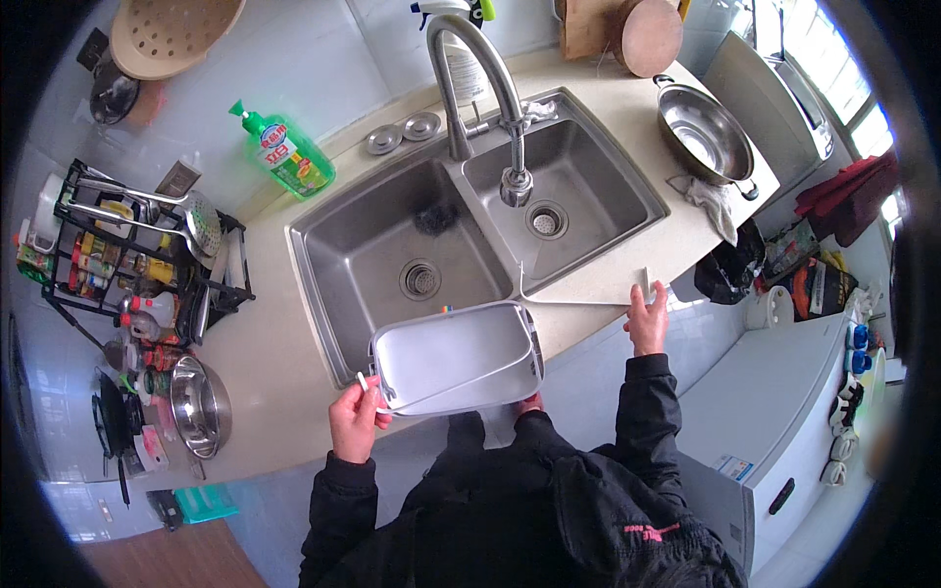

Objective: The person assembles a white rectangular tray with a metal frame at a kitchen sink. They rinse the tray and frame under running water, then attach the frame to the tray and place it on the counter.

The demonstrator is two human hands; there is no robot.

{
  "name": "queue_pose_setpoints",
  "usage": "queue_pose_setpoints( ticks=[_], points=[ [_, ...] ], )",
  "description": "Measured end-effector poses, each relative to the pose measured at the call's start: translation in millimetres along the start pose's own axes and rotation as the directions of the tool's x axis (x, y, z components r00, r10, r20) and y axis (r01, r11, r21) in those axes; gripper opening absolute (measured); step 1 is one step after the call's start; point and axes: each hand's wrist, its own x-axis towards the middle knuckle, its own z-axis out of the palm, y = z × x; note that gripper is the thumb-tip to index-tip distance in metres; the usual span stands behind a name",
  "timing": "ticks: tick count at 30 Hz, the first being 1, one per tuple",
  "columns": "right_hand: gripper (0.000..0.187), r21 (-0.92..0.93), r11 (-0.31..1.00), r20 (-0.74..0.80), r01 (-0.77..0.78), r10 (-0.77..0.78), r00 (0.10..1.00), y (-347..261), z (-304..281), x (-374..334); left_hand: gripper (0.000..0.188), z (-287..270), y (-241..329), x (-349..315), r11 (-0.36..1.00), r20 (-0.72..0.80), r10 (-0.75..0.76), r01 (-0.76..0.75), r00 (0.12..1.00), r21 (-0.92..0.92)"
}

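Note:
A shallow rectangular container (453, 359) with a pale grey inside and rounded corners is tilted over the front edge of the sink. My left hand (354, 419) is closed on its left end, thumb by a small white flap. Farther right, my right hand (647, 321) grips the right end of a thin white lid-like piece (578, 302). That piece is seen nearly edge-on, with small upright flaps at both ends, and spans from beside the container over the counter's front edge. Its flat face is hard to make out.
A double steel sink (377, 245) with a tall faucet (480, 39) is set in the cream counter (260, 392). Green soap bottle (284, 152) stands behind it. To the right sit a two-handled pan (704, 132) and a cloth (708, 201); left, a steel bowl (199, 407) and black rack (127, 260).

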Motion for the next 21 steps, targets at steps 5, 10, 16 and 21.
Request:
queue_pose_setpoints(
  ticks=[5,10,16,21],
  points=[
    [0.055,-0.178,0.965,-0.126,0.192,-0.216,0.968,-4.6,-6.0,-6.4,0.028,-4.6,1.9,1.6,0.998,0.010,-0.040,0.040,0.999,0.038],
    [0.042,0.046,0.840,0.137,0.541,-0.542,0.829,-49.8,-6.4,-55.4,0.030,-10.7,12.1,2.0,0.994,0.010,-0.113,0.113,0.994,0.008],
    [0.061,0.272,0.375,0.510,0.886,-0.837,0.198,-116.8,4.9,-119.8,0.032,-10.6,29.5,16.1,0.980,0.092,-0.188,0.181,0.978,0.079],
    [0.048,0.339,0.209,0.493,0.917,-0.870,0.015,-140.5,2.3,-113.1,0.027,-1.1,48.9,33.8,0.940,0.107,-0.222,0.184,0.969,0.289]
  ],
)
